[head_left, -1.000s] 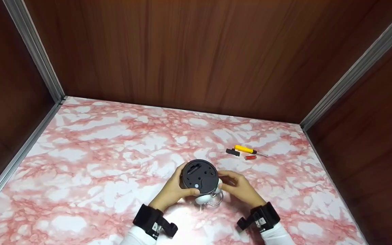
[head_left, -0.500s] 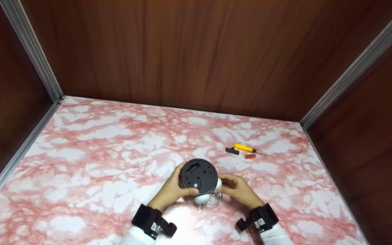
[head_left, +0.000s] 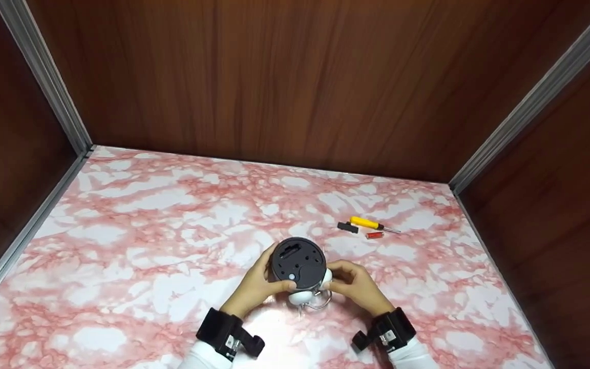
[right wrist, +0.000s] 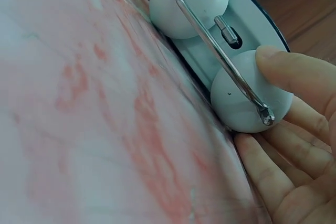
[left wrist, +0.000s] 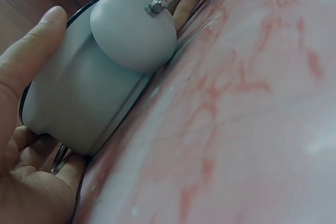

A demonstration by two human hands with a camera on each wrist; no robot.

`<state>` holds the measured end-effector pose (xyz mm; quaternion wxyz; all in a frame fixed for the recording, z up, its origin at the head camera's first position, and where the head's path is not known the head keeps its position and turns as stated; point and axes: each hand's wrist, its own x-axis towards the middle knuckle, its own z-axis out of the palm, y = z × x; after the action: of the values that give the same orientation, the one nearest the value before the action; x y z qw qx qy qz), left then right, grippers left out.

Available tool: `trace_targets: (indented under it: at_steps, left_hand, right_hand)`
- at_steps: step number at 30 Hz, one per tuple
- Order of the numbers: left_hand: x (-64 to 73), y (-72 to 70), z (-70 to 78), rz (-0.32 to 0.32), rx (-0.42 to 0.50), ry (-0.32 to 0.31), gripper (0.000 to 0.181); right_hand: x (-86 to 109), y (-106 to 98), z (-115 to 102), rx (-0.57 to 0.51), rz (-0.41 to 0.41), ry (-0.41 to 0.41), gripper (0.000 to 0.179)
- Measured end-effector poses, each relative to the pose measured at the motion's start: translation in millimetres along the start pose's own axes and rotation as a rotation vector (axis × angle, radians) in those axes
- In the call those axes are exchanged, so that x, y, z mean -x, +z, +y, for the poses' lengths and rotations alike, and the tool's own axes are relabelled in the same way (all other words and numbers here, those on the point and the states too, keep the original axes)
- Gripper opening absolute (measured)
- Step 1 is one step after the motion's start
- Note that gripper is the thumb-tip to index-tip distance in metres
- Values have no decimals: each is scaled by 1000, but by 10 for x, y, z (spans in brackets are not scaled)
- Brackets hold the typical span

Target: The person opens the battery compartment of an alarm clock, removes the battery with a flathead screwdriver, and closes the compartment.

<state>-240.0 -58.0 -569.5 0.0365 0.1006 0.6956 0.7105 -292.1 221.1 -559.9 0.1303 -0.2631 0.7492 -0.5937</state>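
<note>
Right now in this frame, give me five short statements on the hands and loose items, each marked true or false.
1. The left hand grips the twin-bell clock. True.
2. The screwdriver has a blue handle. False: its handle is yellow.
3. The red battery lies on the table. True.
4. The right hand holds the screwdriver. False: it holds a white bell.
5. In the head view, the black piece lies left of the red battery. True.

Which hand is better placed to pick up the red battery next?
Probably the right hand: it is nearer to the red battery and its grip is only on one bell, while the left hand holds the alarm clock's body.
</note>
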Motion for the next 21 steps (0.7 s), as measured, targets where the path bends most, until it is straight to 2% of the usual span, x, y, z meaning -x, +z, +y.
trace_targets:
  at_steps: [6,13,18,21]
  left_hand:
    - [-8,-14,-32,5,73,10,99]
    - [-2,-29,-36,37,82,17,83]
    - [-14,-17,-30,45,53,26,74]
    - [-20,-4,-15,51,59,16,71]
  right_hand:
    - [5,66,-15,-10,73,47,39]
    - [4,176,-51,33,154,64,34]
    - [37,273,-220,76,198,57,31]
    - [66,350,-339,84,211,15,29]
